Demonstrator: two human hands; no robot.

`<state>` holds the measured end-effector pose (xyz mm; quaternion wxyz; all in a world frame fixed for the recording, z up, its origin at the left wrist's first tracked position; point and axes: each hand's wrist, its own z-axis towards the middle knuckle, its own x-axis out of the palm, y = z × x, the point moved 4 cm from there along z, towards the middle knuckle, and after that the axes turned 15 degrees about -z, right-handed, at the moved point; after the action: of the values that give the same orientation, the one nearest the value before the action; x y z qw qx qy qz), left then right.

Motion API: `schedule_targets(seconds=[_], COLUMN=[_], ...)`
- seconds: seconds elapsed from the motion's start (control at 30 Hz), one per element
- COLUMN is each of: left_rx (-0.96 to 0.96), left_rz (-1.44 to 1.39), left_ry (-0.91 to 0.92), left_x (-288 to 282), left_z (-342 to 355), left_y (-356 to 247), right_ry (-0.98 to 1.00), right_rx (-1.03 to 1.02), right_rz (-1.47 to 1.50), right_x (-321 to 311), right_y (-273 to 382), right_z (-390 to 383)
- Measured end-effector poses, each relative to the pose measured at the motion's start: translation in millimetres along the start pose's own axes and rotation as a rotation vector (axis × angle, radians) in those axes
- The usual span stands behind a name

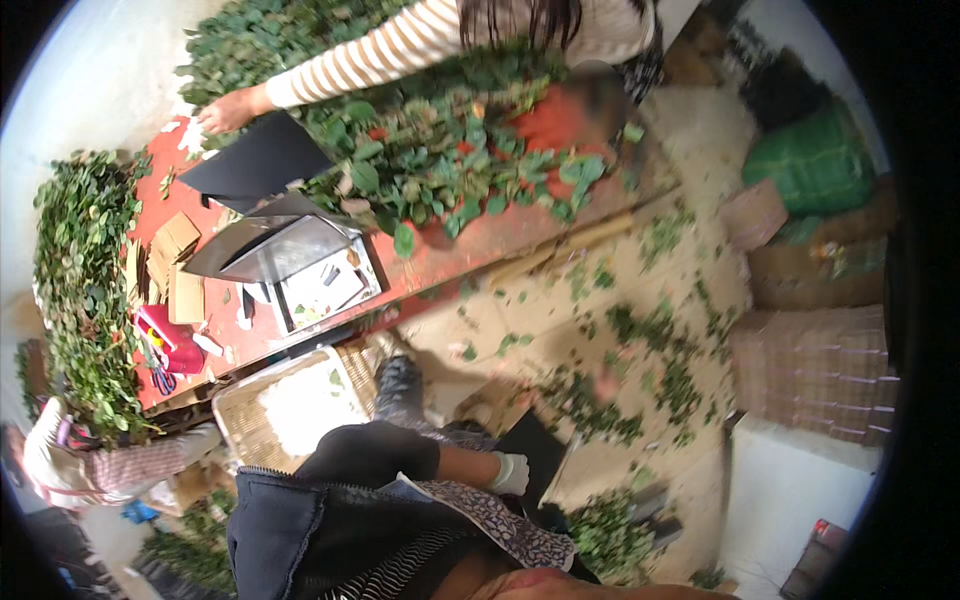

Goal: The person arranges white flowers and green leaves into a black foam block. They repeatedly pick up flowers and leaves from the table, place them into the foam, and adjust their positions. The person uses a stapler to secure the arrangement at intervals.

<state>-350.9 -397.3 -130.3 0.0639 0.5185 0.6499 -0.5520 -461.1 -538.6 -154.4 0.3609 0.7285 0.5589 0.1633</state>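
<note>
In the head view, my left hand [507, 474], in a pale glove, is beside an upright black board [538, 445] low in front of me, past my dark sleeve. Its fingers are too small to read, so I cannot tell whether it grips the board. Bare skin of what seems my right arm [590, 586] runs along the lower edge; its fingers are not distinguishable. A wicker basket [240, 420] with white material inside stands left of my legs. Above it, the red table [430, 270] bears an open case [322, 282], another black flap [255, 160], leafy stems [465, 160] and cardboard pieces [185, 290].
A co-worker's striped arm [370, 65] reaches across the table's far side; another person [120, 465] is at the lower left. Scattered leaves [650, 335] cover parts of the floor. Green sacks [805, 160], stacked cardboard [810, 370] and a white box [770, 500] line the right side.
</note>
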Motion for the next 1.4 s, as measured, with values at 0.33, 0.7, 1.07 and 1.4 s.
schedule_targets(seconds=[0.33, 0.7, 1.07, 1.4], left_rx=[0.061, -0.043, -0.133, 0.194], left_rz=[0.198, 0.168, 0.282, -0.222], left_ry=[-0.338, -0.647, -1.038, -1.414], left_x=[-92, -112, -230, -185], left_z=[-2, -112, -336, -547], left_y=[13, 4, -13, -26], right_ry=[0.493, 1.396, 0.664, -0.271], right_rx=[-0.64, -0.605, -0.574, -0.898], right_rz=[-0.252, -0.436, -0.431, -0.523], right_x=[79, 524, 324, 97], right_y=[377, 723, 550, 530], right_z=[63, 193, 147, -78])
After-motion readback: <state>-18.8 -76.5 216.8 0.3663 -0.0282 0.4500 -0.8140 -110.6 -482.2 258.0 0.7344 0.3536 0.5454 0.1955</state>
